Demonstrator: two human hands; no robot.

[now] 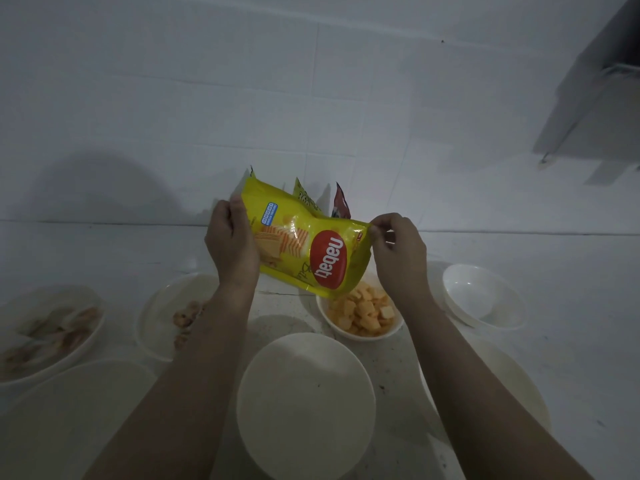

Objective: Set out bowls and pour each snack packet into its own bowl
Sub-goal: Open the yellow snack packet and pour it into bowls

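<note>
Both hands hold the yellow Nabati packet point(304, 244) tilted in the air above the bowl of yellow wafer cubes point(362, 315). The left hand point(232, 244) wraps its grip closed around the packet's far left edge; the right hand point(398, 247) pinches the packet's right corner between thumb and fingertips. Behind the packet, two more packets point(341, 202) stand against the wall. On the worktop point(571, 271), an empty bowl point(479, 294) sits right of the packet, another empty bowl point(306, 403) lies nearer the camera below it, and two bowls holding brownish snacks point(52, 327) sit to its left.
</note>
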